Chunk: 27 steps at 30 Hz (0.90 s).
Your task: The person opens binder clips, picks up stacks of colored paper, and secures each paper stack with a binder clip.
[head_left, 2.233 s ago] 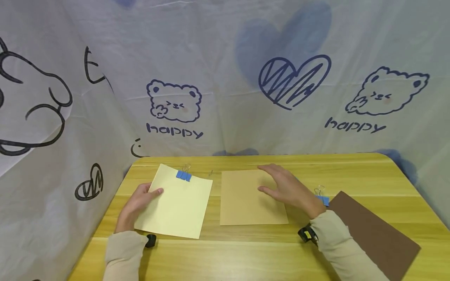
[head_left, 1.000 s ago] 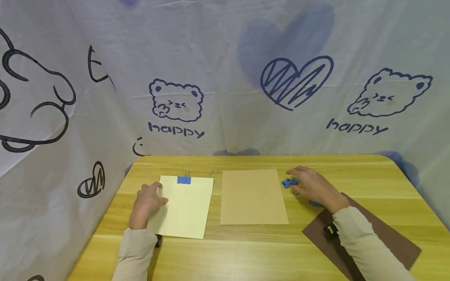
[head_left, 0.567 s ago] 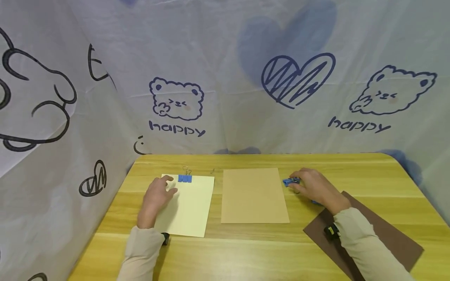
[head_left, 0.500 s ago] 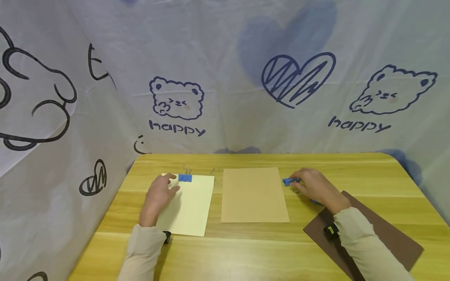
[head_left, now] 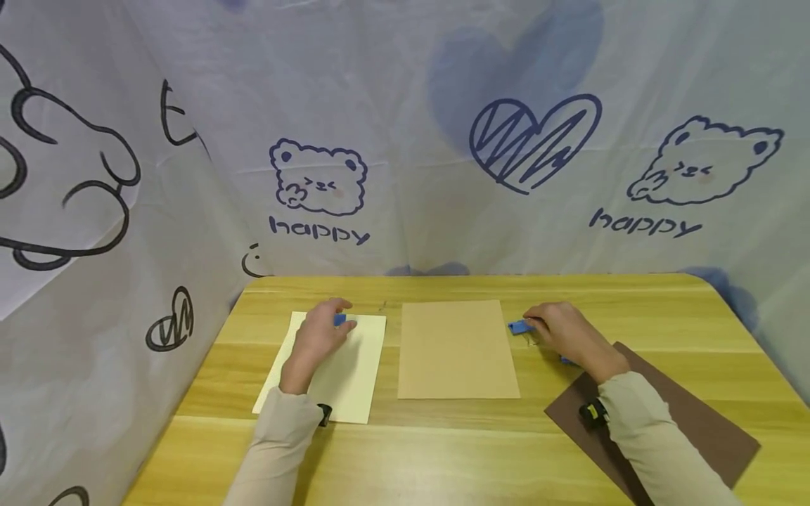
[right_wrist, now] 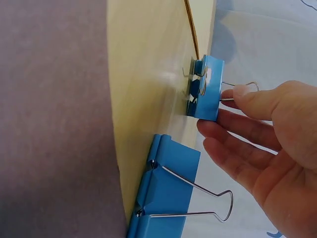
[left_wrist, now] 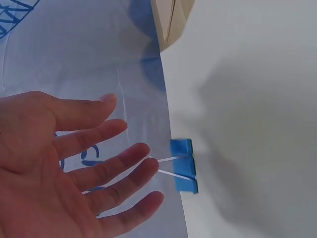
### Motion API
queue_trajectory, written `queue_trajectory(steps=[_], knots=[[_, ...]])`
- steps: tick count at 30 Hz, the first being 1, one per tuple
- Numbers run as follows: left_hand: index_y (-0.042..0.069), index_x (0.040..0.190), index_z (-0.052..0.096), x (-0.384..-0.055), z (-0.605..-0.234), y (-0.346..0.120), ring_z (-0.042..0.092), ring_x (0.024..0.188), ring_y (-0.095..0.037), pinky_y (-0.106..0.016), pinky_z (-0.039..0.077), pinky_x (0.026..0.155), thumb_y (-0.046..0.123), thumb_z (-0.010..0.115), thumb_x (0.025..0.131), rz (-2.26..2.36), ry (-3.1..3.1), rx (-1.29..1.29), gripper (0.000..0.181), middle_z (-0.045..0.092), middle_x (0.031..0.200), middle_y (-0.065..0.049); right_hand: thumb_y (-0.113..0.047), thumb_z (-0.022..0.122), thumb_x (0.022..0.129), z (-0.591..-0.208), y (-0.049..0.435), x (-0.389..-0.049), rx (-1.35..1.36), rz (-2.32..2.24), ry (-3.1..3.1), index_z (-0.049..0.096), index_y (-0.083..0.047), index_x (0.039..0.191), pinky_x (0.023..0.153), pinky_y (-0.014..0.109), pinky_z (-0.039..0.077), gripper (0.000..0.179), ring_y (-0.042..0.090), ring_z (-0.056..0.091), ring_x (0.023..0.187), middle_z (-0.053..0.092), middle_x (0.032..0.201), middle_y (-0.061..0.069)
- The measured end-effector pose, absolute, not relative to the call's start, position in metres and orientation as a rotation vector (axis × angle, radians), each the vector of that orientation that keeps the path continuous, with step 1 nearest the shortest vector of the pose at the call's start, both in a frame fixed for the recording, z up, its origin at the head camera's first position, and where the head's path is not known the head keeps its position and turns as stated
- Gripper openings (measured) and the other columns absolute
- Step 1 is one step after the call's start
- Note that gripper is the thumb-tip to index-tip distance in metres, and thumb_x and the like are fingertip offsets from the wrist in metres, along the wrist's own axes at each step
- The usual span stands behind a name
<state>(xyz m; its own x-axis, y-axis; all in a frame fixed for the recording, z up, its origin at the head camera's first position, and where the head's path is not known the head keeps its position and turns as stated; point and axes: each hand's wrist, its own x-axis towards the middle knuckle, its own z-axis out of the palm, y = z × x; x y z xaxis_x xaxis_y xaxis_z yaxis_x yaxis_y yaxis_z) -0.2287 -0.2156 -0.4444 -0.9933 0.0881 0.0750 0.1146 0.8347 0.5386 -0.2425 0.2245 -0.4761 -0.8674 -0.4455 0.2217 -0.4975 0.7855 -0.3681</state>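
In the head view my left hand (head_left: 316,341) hovers over a cream paper sheet (head_left: 357,365), beside the blue binder clip (left_wrist: 183,166) at its far edge. The left wrist view has its fingers loosely spread, with fingertips close to the clip's wire handles; whether they touch cannot be told. My right hand (head_left: 569,334) pinches a wire handle of another blue binder clip (right_wrist: 210,89) between thumb and fingers, right of a tan sheet (head_left: 457,351). A larger-looking blue binder clip (right_wrist: 168,188) sits nearer the right wrist camera, next to a brown sheet (head_left: 696,429).
The sheets lie on a yellow wood-grain table (head_left: 443,450). A white cloth (head_left: 405,105) with blue drawings hangs behind it and along the left side. The right forearm passes over the brown sheet.
My left hand has let go of the cream sheet, now flat, and moved right towards its clip. The right hand has moved from the tan sheet to the clip it now pinches.
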Motion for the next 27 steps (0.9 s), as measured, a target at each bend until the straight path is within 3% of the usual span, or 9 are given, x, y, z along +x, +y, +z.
queue_trajectory(steps=[11,18,27], knots=[[-0.002,0.134,0.062,-0.243,-0.45,-0.193,0.057,0.125,-0.043,-0.055,0.048,0.101,0.011,0.072,0.097,-1.004,-2.882,-0.429,0.041,0.063,0.135,-0.02,-0.004,0.064,0.1,-0.474,0.224,-0.24,0.711,0.651,-2.809,0.076,0.004,0.109,0.077,0.047,0.059,0.017,0.031,0.072,0.089,0.075,0.102,0.017],[0.0,0.135,0.062,-0.253,-0.448,-0.171,0.056,0.126,-0.045,-0.055,0.047,0.102,0.013,0.071,0.098,-1.054,-2.904,-0.588,0.04,0.061,0.137,-0.02,-0.007,0.067,0.099,-0.475,0.225,-0.233,0.634,0.699,-2.793,0.077,0.003,0.105,0.072,0.045,0.058,0.015,0.024,0.07,0.08,0.076,0.097,0.013],[-0.005,0.131,0.063,-0.27,-0.456,-0.142,0.058,0.122,-0.044,-0.052,0.048,0.102,0.008,0.069,0.098,-1.035,-2.941,-0.734,0.036,0.063,0.135,-0.021,-0.005,0.067,0.099,-0.479,0.226,-0.227,0.566,0.785,-2.731,0.075,0.002,0.108,0.073,0.047,0.059,0.014,0.029,0.072,0.083,0.075,0.097,0.013]])
